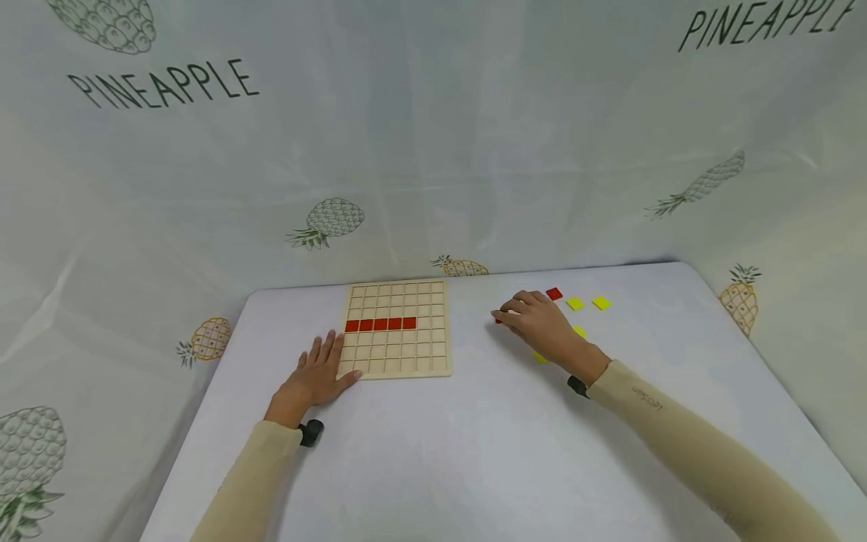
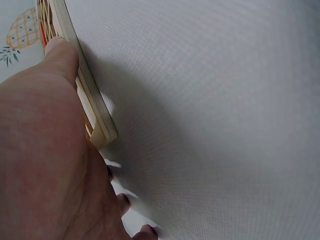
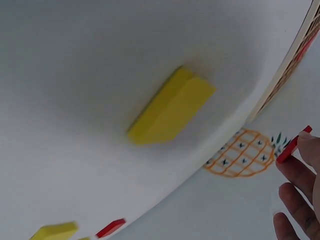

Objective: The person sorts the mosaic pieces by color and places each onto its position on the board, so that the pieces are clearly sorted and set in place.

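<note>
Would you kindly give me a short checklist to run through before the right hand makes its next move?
1. Red tile pinched by the right hand: ok.
2. Left hand at the board, near left corner: ok.
3. Left hand's pressure enough to steady the board: cannot tell.
4. Bare cell right of the red row: ok.
5. Pinched tile above the board: not ok, it is off to the right.

From over here I've got the right hand [image 3: 303,180] pinching a red tile [image 3: 291,147], a yellow tile [image 3: 172,107] nearer, another red tile [image 3: 111,228] off right, wooden board [image 3: 287,70] left.
</note>
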